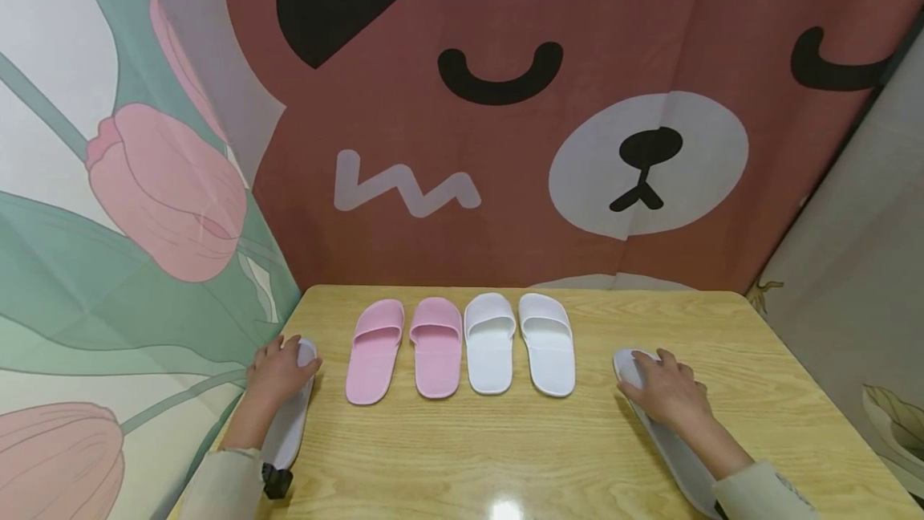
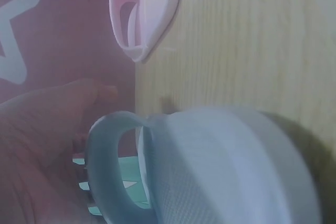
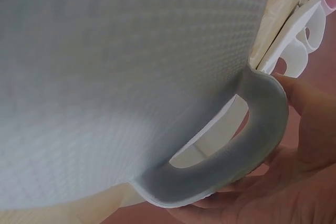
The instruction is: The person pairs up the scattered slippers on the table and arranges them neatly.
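At the table's left side, my left hand (image 1: 277, 371) grips a pale grey slipper (image 1: 289, 432) over its strap, thumb on the right side, fingers on the left. The left wrist view shows that slipper's textured footbed (image 2: 210, 182) and arched strap, with the palm beside it. On the right, my right hand (image 1: 667, 392) holds a second pale grey slipper (image 1: 682, 468) by its strap end, thumb towards the middle. In the right wrist view its dotted footbed (image 3: 121, 77) fills much of the frame, and the fingers curve around the strap (image 3: 268, 108).
Between the hands, a pair of pink slippers (image 1: 436, 363) and a pair of white slippers (image 1: 491, 359) stand in a row towards the back of the wooden table (image 1: 447, 456). Behind rises a bear-print curtain (image 1: 505, 247); a tulip-print curtain (image 1: 65, 287) hangs at left.
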`<action>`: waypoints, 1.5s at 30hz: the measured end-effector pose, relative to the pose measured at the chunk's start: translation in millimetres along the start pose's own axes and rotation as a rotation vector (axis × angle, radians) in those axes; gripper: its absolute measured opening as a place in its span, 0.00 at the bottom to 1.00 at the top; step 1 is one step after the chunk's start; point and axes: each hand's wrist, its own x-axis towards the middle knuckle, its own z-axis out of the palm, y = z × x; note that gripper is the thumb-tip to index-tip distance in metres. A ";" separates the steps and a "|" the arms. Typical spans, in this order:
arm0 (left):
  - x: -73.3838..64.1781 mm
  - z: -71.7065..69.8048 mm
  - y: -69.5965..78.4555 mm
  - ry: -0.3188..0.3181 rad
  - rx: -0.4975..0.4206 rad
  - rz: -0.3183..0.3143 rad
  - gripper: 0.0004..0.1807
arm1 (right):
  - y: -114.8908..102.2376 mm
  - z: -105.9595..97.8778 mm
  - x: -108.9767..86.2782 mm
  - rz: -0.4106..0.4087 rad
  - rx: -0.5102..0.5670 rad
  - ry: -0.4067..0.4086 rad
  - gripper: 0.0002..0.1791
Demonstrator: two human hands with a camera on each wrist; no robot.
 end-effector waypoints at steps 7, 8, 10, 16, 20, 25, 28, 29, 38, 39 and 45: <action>3.5 3.6 -5.6 -0.001 -0.007 0.004 0.40 | 0.4 -0.8 0.3 -0.001 -0.001 -0.010 0.42; 4.0 4.2 -6.3 -0.001 -0.008 0.003 0.40 | 0.7 -0.9 0.2 -0.001 -0.001 -0.012 0.42; 4.7 5.2 -7.2 -0.001 -0.008 0.001 0.41 | 1.9 -0.6 0.3 0.000 -0.003 -0.018 0.42; 4.3 6.9 -9.1 -0.005 -0.015 -0.002 0.41 | 5.0 -0.8 -0.4 0.007 0.001 -0.048 0.43; 3.3 7.8 -9.9 -0.009 -0.014 -0.003 0.41 | 6.3 -1.8 -1.4 0.001 0.018 -0.062 0.44; 1.3 9.1 -10.6 -0.012 -0.010 -0.012 0.42 | 7.6 -2.4 -1.4 0.008 0.034 -0.090 0.45; -0.3 10.0 -11.8 -0.013 -0.008 -0.013 0.42 | 7.2 -2.9 -0.4 0.025 0.036 -0.111 0.45; -0.5 10.4 -12.6 -0.017 -0.011 -0.016 0.42 | 7.3 -2.8 -0.2 0.030 0.036 -0.118 0.45; 0.6 13.4 -16.1 -0.047 -0.015 -0.034 0.47 | 6.2 -3.8 0.3 0.051 0.011 -0.152 0.47; 0.9 13.4 -16.1 -0.046 -0.013 -0.034 0.47 | 6.1 -3.9 0.0 0.051 0.011 -0.156 0.47; 0.8 12.6 -15.4 -0.034 -0.007 -0.036 0.46 | 5.2 -4.3 -0.7 0.037 0.000 -0.166 0.46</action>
